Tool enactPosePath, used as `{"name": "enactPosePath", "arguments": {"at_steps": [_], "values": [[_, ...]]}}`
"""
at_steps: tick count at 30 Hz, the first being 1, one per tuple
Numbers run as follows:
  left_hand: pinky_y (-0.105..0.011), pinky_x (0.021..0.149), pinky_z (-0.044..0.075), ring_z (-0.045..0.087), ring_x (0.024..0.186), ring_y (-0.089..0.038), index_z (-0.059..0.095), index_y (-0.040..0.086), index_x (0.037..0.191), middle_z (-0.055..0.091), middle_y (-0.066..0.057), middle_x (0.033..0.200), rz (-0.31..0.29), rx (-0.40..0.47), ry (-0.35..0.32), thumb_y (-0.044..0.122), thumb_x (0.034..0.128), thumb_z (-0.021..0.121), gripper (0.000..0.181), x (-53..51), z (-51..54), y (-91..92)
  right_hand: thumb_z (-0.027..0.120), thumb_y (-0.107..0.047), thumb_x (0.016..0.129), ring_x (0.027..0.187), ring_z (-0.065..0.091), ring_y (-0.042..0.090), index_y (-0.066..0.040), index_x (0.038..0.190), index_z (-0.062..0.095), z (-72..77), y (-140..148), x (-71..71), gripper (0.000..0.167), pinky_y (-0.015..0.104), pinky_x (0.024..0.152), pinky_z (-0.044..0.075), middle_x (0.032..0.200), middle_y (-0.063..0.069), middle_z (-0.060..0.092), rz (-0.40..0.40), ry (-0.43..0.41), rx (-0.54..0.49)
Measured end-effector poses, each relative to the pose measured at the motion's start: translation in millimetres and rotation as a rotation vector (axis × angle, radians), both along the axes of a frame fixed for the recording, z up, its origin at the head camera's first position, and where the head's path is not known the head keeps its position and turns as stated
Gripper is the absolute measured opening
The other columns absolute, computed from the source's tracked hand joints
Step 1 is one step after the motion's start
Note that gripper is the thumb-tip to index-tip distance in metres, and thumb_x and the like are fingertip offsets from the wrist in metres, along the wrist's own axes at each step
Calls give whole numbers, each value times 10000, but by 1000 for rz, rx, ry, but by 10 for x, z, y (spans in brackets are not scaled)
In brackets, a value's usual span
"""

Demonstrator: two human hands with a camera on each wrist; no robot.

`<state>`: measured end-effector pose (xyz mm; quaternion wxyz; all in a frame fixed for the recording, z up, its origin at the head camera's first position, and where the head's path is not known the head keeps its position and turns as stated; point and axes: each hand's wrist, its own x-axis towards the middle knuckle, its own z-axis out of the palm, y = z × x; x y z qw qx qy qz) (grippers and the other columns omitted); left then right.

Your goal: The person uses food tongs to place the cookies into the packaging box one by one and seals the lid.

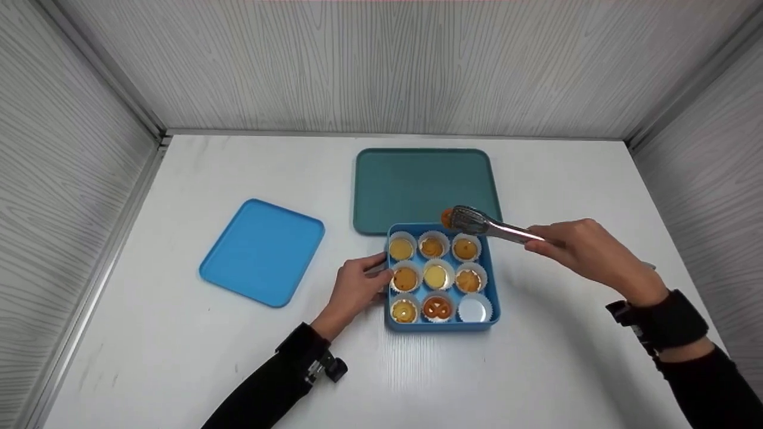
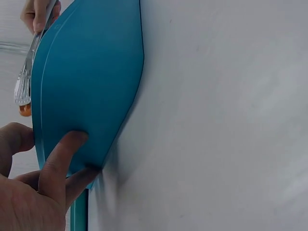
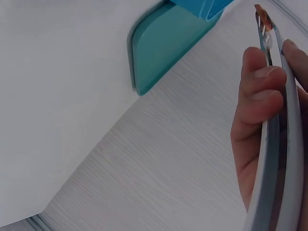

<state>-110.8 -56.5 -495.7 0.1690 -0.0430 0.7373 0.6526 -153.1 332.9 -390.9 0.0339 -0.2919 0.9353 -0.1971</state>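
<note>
A blue box (image 1: 443, 327) holds several white paper cups with cookies, one of them a brown pretzel-shaped cookie (image 1: 437, 307). The front-right cup (image 1: 474, 308) shows only its white bottom. My left hand (image 1: 356, 290) holds the box's left wall, thumb at the rim and fingers against the outside (image 2: 82, 91). In my right hand (image 1: 587, 253) are metal tongs (image 1: 506, 231), gripped around both arms. Their tips pinch a reddish-brown cookie (image 1: 446, 218) above the box's back-right edge. The right wrist view shows the tongs' arms nearly together at the cookie (image 3: 264, 19).
Behind the box lies a green tray (image 1: 417, 185), its front edge close to the box. A flat blue lid-like tray (image 1: 262, 253) lies to the left on the white table (image 1: 149, 333). Wood-grain panels (image 1: 381, 71) enclose the back and both sides.
</note>
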Motion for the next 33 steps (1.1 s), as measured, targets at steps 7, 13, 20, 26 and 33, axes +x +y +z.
{"name": "enactPosePath", "arguments": {"at_steps": [7,13,20,26,33], "values": [[-344,809,626,665,1211,-259,539,36,1496,597,-147,1455,6,18,-9,181,1017,665,517,-11,-28,-22,714,-317,995,764,643,52,-122,1138,809,97,150,78,260,259,665,579,934,-103,766,49,-58,26],[-342,796,628,680,1183,-247,559,52,1486,617,-132,1434,8,12,7,186,1010,672,508,-13,-21,-24,722,-343,983,708,572,14,-138,1124,813,294,177,141,265,233,630,521,857,-184,714,109,-161,99],[-340,785,630,687,1166,-246,551,34,1487,613,-149,1433,21,23,11,187,1003,673,522,19,-17,-36,703,-402,985,815,657,-12,-149,1134,814,499,65,273,314,286,710,579,938,-148,759,173,-180,273],[-352,810,628,684,1172,-242,550,37,1489,620,-144,1427,26,20,1,179,1006,665,517,16,9,-52,777,-342,932,694,546,1,-176,1081,819,598,-91,357,227,247,602,495,847,-172,712,135,-219,363],[-364,828,625,688,1167,-239,556,45,1486,640,-138,1402,33,25,-30,180,1006,669,511,19,5,-57,807,-299,903,618,480,4,-247,925,801,614,-197,419,57,236,542,434,722,-216,623,156,-221,411]]}}
